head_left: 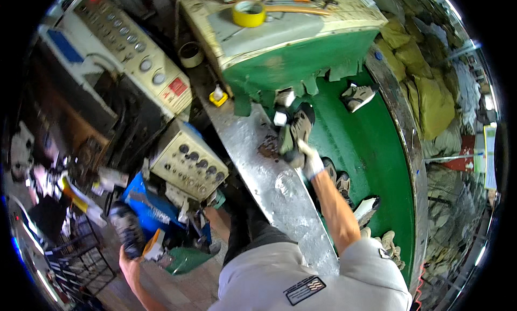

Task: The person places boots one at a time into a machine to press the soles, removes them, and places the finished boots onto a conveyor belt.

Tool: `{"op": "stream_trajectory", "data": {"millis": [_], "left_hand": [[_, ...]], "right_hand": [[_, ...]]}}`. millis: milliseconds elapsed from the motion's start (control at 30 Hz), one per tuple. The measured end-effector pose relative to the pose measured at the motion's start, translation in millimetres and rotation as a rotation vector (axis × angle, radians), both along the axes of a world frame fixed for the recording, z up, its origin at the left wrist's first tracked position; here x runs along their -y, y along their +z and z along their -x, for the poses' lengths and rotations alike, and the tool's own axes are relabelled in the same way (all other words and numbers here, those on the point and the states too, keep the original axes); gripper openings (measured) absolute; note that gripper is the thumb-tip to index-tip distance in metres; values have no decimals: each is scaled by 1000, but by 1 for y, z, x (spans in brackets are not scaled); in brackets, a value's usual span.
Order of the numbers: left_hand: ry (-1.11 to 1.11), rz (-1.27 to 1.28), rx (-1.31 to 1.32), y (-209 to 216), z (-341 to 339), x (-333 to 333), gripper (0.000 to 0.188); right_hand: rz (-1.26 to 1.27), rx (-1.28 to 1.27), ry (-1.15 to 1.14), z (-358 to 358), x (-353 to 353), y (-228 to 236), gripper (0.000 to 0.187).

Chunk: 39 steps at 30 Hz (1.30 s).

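In the head view, a dark shoe (127, 228) is grasped at its lower end by the left hand (129, 262) and held up beside a blue machine (149, 206); whether the two are touching cannot be told. On the other side, the near end of a tan and black shoe (301, 125) is gripped by the right hand (309, 159), on which a pale glove seems to be worn. That shoe is placed where a green belt (371, 154) is bordered by a metal ledge (283, 187), just below the ragged green flap (291, 68) hung from the counter (344, 14). Farther right on the belt, a pale and dark shoe (358, 97) is set apart, and other shoes are partly covered by the right forearm (336, 206). The step in hand is judged to be the handling of one shoe at each side. By the next move, a firm hold on both and care not to knock the neighbouring shoes would be called for
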<state>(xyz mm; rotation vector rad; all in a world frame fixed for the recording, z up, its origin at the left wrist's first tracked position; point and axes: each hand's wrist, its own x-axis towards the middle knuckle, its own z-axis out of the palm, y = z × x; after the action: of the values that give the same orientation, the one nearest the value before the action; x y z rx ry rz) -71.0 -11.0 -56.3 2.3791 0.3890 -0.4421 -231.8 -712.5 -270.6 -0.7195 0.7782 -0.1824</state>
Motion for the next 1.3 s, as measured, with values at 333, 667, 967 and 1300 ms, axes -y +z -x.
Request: {"op": "stream_trajectory", "data": {"millis": [333, 667, 967, 1300], "left_hand": [[-52, 875, -105, 35, -47, 157, 51], [466, 979, 203, 21, -68, 38, 37], [517, 1069, 553, 18, -104, 29, 54], [582, 1257, 89, -41, -113, 42, 35]], "right_hand": [[193, 305, 682, -65, -284, 73, 38], [-86, 283, 703, -198, -445, 200, 44], [-77, 431, 642, -282, -492, 202, 36], [-87, 319, 511, -285, -512, 180, 33]]}}
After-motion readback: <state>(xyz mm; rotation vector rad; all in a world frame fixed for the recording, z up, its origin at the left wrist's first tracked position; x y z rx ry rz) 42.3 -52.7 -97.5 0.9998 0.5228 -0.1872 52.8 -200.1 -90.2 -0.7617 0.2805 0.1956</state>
